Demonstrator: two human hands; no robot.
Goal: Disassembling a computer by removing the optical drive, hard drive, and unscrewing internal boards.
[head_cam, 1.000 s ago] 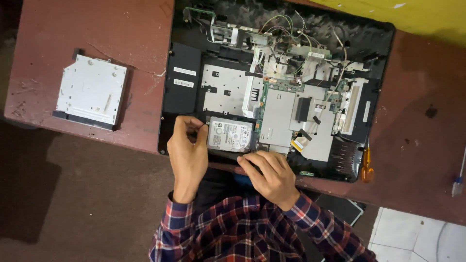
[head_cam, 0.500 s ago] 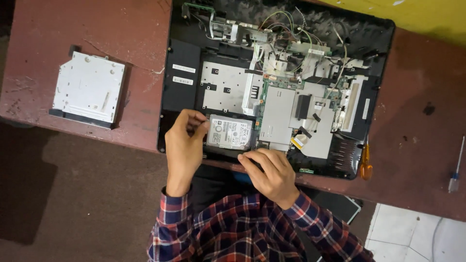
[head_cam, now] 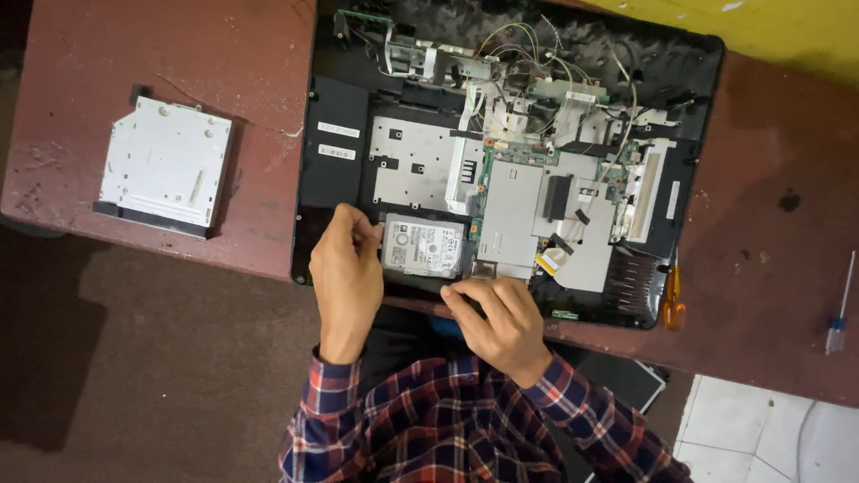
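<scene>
In the head view, a flat rectangular hard drive with a silver metal case and a pale label [head_cam: 422,247] lay in its bay at the near left corner of an opened black laptop chassis [head_cam: 333,192], which sat on a worn reddish-brown table [head_cam: 224,54]. The person's left hand [head_cam: 347,273] pressed against the drive's left edge, its fingers curled and the fingertips [head_cam: 369,234] touching the case there. Whether they truly pinched it or only pushed could not be told. The right hand [head_cam: 497,315] lay along the drive's near edge with its fingers bent down against the chassis rim — loosely closed, with nothing seen held inside it.

Judging from its look, the drive would be stiff and fairly dense for its size, smooth-sided and a little slippery, and fragile against knocks. The bare side edges seemed the sensible place to grip, not the labelled top or the connector end toward the green circuit board [head_cam: 537,179].

Well apart on the far left lay a white metal optical drive with a black front strip [head_cam: 165,165]. An orange-handled screwdriver [head_cam: 672,300] rested at the chassis's near right edge, and a slim blue-tipped screwdriver [head_cam: 839,309] lay further right on the table.
</scene>
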